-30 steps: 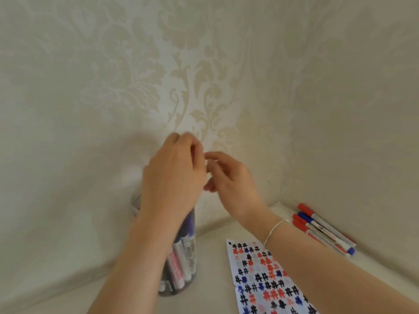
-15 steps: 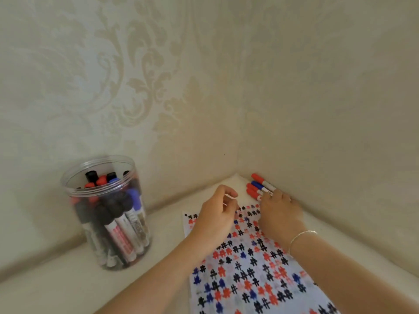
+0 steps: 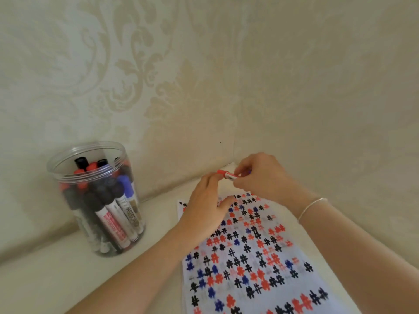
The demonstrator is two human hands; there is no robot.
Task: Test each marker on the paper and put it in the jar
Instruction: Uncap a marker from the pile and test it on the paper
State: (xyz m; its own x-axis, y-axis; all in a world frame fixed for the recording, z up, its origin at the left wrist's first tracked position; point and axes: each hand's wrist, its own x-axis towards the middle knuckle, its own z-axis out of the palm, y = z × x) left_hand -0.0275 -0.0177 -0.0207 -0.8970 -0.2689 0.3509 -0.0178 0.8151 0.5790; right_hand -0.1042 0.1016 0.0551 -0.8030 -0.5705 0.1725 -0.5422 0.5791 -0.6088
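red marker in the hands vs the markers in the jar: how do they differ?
The red marker lies roughly level, up off the paper, gripped by the right hand with the left hand at its cap end; the jar markers stand leaning inside the clear jar, untouched. The red marker looks slimmer than the chunky jar markers. It is one colour; the jar markers mix black, red and blue caps. All are capped.

You see a clear, glossy plastic jar [image 3: 95, 177], its markers [image 3: 113, 214] smooth plastic with printed labels. The paper [image 3: 260, 279] lies matt, ink-stamped. Your surface [image 3: 56, 275] looks smooth, cream, faintly sheened; the wallpaper [image 3: 136, 75] is embossed damask.
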